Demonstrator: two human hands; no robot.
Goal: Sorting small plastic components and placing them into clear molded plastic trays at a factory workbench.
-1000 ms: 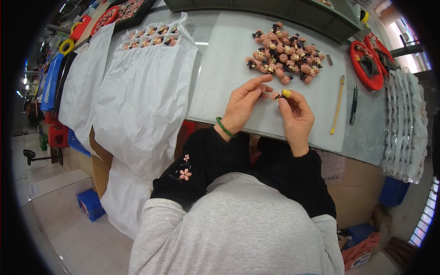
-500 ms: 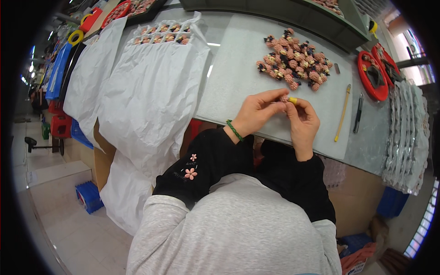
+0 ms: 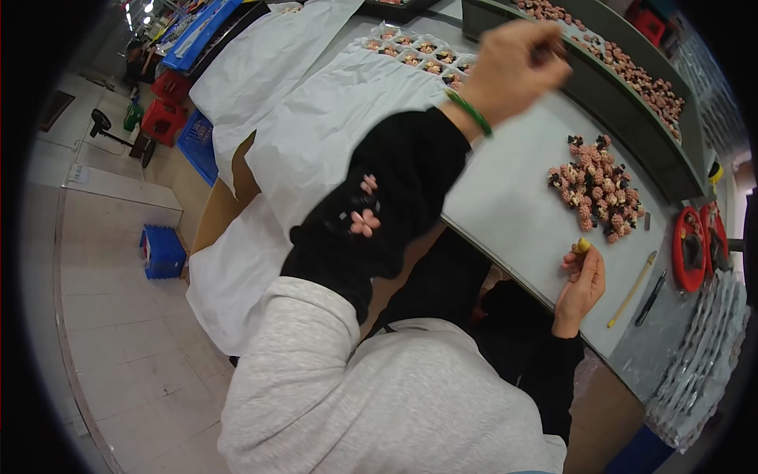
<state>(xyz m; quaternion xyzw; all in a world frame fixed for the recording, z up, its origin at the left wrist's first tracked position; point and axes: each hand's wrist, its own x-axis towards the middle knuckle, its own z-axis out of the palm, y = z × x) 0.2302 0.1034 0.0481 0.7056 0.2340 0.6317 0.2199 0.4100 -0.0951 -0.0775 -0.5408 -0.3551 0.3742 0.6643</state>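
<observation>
My left hand is raised above the far part of the table, near the grey bin's wall. Its fingers are curled and smeared by motion; what they hold, if anything, cannot be made out. A green braided band circles that wrist. Low over the table's front edge is my right hand, fingers loosely bent and apart, with nothing plainly between them. One of its fingertips wears a yellow cover. Just beyond it lies a heap of small pink, black and cream beaded figures.
A grey bin with many pink pieces runs along the back. White compartment trays hold similar figures beside white paper sheets. At right lie a yellow stick, a black pen, red dishes and stacked clear trays.
My hands have parted from the small pink piece they held together. The left swung up and away over the table; the right stayed low near the front edge. The view has turned.
</observation>
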